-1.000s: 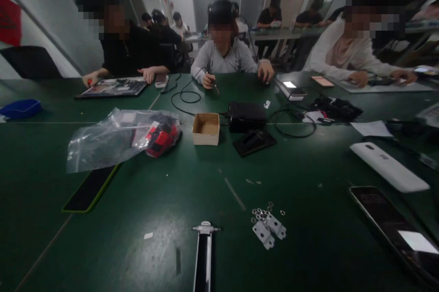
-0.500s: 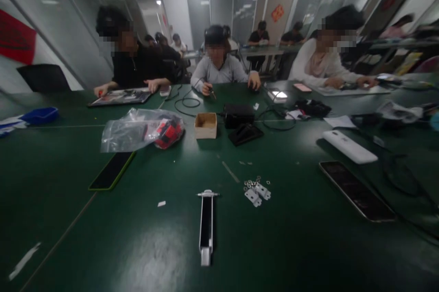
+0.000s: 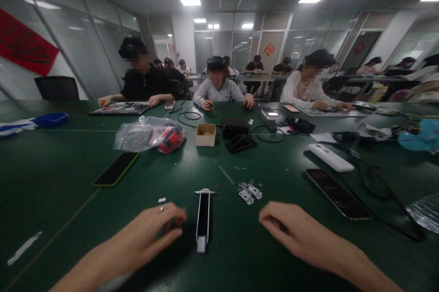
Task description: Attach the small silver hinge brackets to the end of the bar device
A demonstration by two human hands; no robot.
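Observation:
A narrow metal frame (image 3: 203,219) with a black strip inside and a thin rod across its far end lies on the green table. Just left of it is my left hand (image 3: 157,225), a ring on one finger, its thumb and fingers apart and holding nothing. On the other side, my right hand (image 3: 290,225) hovers over the table, fingers curved, thumb a little apart, nothing in it. Beyond and between the hands lie two small metal plates (image 3: 246,196) beside a cluster of small rings or nuts (image 3: 245,185). Neither hand touches any of these parts.
A small open cardboard box (image 3: 205,140), a clear bag (image 3: 137,134) with red items and a black box (image 3: 235,127) stand farther back. Phones lie left (image 3: 116,169) and right (image 3: 338,193), near a white power bank (image 3: 330,157) and cables. Three people sit across the table.
Both my hands have come into view from below, one on each side of the metal frame. The camera view has tilted up, showing more ceiling. The parts on the table lie as before.

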